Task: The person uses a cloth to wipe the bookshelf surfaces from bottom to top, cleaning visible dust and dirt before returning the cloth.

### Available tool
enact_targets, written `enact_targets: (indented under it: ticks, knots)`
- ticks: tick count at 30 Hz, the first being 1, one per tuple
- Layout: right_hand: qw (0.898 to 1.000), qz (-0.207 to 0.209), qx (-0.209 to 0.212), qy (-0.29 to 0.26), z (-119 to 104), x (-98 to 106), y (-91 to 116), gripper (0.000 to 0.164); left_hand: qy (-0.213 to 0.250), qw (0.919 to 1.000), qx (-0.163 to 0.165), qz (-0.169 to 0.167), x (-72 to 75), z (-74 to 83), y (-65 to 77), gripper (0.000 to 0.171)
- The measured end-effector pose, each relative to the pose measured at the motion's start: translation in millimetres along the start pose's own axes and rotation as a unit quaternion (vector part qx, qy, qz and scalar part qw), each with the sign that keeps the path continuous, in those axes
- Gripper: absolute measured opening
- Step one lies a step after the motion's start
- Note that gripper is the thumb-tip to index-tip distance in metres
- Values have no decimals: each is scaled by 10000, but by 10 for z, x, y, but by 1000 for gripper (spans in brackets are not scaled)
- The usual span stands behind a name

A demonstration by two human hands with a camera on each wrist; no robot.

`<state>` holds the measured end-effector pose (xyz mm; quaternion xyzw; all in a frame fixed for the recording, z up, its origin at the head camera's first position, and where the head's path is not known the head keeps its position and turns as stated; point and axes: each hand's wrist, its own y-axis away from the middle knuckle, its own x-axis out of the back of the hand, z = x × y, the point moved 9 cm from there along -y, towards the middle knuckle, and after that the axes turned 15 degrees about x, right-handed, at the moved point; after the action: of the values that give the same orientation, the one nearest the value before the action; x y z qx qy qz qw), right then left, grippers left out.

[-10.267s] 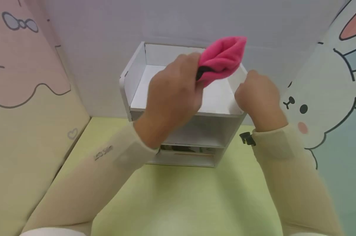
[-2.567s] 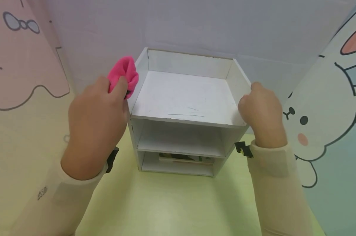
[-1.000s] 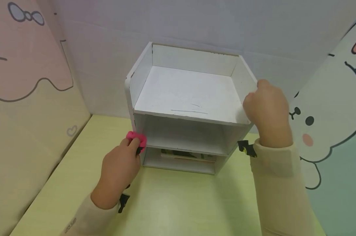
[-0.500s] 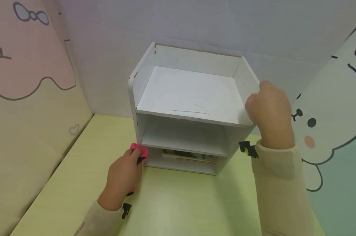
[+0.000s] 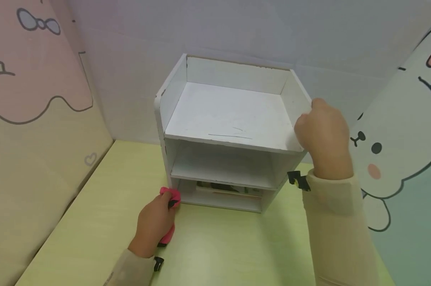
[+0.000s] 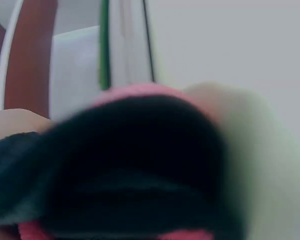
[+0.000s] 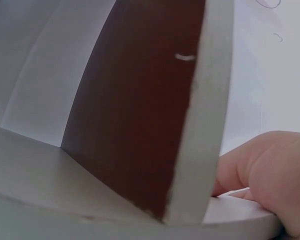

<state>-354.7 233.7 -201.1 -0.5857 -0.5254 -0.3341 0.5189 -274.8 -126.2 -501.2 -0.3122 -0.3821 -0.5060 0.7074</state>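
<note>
A white shelf unit [image 5: 222, 105] with an open top tray and two compartments stands on the table in the head view. My left hand [image 5: 154, 222] pinches a folded pink cloth [image 5: 176, 195] with black parts against the lower front edge of the left side panel, near the tabletop. More of the cloth hangs below the fingers; in the left wrist view its dark part [image 6: 135, 160] fills the foreground, blurred. With curled fingers my right hand [image 5: 324, 139] grips the top edge of the right side panel [image 5: 295, 95]. The right wrist view shows that hand's thumb side [image 7: 285, 175] beside a white board edge [image 7: 210, 100].
Flat items like books [image 5: 229, 188] lie in the bottom compartment. The yellow-green tabletop [image 5: 215, 246] reaches a cartoon-printed left wall [image 5: 40, 151] and a pale back wall [image 5: 237, 31]. At the right is a wall with a rabbit drawing [image 5: 390, 147].
From over the top tray, my left hand went to the left panel, then slid down its front edge with the cloth to near the tabletop. My right hand keeps its hold on the right panel.
</note>
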Motion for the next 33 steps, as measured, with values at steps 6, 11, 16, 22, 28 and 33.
enact_targets:
  ticks: [6,11,16,22,28,33]
  knots:
    - [10000,67,44,-18,-14,15,-2,50,34,9990,372,-253,-89,-62,-60,21]
    - [9999,18,-101,-117,2,-3,-6,51,-58,9964,485,-697,-130,-102,-92,20]
    - [9999,19,-86,-100,-6,-13,-14,51,-159,9943,451,-950,-176,-177,-91,28]
    - [10000,0,-37,-92,11,-6,-1,50,-414,9931,425,-1009,-247,-197,-11,42]
    - [10000,7,-35,-75,31,21,18,50,-656,9954,-85,-694,-217,-107,63,42]
    - [9998,-11,-89,-167,16,11,23,51,-619,9925,-408,-969,-122,-180,-38,40]
